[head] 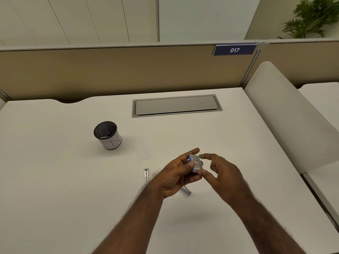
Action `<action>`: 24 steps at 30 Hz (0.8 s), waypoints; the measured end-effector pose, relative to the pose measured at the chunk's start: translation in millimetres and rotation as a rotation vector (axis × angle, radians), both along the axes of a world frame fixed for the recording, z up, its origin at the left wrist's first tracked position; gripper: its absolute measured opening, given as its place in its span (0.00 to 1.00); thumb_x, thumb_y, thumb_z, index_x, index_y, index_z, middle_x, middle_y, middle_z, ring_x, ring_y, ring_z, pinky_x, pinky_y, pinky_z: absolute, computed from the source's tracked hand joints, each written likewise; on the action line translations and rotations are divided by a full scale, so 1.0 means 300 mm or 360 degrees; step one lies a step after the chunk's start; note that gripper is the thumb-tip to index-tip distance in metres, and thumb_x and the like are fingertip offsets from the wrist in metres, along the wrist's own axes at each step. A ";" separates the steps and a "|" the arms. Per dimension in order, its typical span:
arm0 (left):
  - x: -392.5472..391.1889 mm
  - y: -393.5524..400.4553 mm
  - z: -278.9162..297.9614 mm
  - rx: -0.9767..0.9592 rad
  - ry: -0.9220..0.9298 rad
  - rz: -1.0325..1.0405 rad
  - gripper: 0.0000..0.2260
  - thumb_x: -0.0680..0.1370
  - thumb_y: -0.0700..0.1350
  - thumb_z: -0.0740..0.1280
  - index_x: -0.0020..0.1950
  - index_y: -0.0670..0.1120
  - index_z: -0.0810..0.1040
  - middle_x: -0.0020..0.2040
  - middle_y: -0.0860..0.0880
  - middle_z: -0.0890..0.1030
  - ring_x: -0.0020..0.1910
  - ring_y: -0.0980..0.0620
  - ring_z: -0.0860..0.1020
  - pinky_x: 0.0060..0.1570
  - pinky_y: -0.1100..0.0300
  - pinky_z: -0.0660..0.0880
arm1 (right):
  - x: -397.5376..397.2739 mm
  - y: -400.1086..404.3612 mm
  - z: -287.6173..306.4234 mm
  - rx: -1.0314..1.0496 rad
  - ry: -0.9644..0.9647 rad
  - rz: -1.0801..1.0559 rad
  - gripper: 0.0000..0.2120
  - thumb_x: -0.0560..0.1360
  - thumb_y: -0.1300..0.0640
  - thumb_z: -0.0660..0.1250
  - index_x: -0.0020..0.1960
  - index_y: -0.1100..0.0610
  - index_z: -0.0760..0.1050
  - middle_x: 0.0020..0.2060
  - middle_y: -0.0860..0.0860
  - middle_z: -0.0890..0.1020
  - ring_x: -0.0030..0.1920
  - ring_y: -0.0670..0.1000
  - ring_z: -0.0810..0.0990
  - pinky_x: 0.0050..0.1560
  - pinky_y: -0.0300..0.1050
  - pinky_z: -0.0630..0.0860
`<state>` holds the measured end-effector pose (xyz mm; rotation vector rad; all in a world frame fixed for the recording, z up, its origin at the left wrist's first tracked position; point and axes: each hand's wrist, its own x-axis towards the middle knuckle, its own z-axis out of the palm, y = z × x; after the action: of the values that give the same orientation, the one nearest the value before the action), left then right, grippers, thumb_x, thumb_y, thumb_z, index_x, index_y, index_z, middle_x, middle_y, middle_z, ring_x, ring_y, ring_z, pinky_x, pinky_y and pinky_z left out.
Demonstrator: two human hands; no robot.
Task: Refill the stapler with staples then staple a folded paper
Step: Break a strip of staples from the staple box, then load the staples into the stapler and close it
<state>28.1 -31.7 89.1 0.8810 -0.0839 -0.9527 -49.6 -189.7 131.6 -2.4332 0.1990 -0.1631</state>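
Observation:
My left hand [178, 176] holds a small grey and blue staple box [196, 163] with a barcode, above the white desk [73, 180]. My right hand [222, 175] is at the box's right side, its thumb touching the lower corner, fingers curled and apart. Under my left hand lies the opened metal stapler: one arm [146, 176] points away from me, the other end [187, 191] shows below my palm. A white paper [146, 158] lies flat on the desk just beyond, only its edge visible.
A black mesh pen cup [107, 135] with a white label stands at the middle left. A grey cable hatch [176, 105] is set into the desk at the back. A beige partition rises behind; a white divider [286, 114] stands on the right.

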 end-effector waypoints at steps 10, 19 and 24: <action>-0.018 0.021 -0.072 0.0192 0.0017 -0.0086 0.21 0.79 0.39 0.66 0.70 0.50 0.70 0.59 0.39 0.80 0.48 0.45 0.82 0.52 0.53 0.81 | 0.052 -0.089 -0.099 -0.0135 0.0412 0.0254 0.25 0.67 0.39 0.71 0.63 0.41 0.73 0.37 0.35 0.71 0.39 0.36 0.73 0.44 0.36 0.71; 0.008 0.095 -0.197 0.1310 -0.1120 0.0664 0.16 0.77 0.42 0.68 0.62 0.55 0.76 0.60 0.54 0.78 0.61 0.59 0.75 0.64 0.57 0.72 | 0.136 -0.124 -0.375 -0.0496 0.0579 -0.0079 0.22 0.70 0.38 0.66 0.62 0.43 0.73 0.53 0.44 0.80 0.54 0.47 0.79 0.48 0.41 0.72; 0.021 0.224 -0.257 0.1803 -0.1700 0.0634 0.22 0.75 0.52 0.61 0.71 0.53 0.71 0.73 0.55 0.67 0.77 0.51 0.58 0.75 0.47 0.50 | 0.166 -0.120 -0.457 -0.0572 0.0571 -0.0153 0.20 0.74 0.43 0.63 0.63 0.49 0.72 0.55 0.49 0.80 0.56 0.52 0.79 0.51 0.45 0.73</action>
<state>34.5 35.6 11.9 2.2911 -0.2769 0.0264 0.1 -225.6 -5.5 -2.7981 0.4830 0.2174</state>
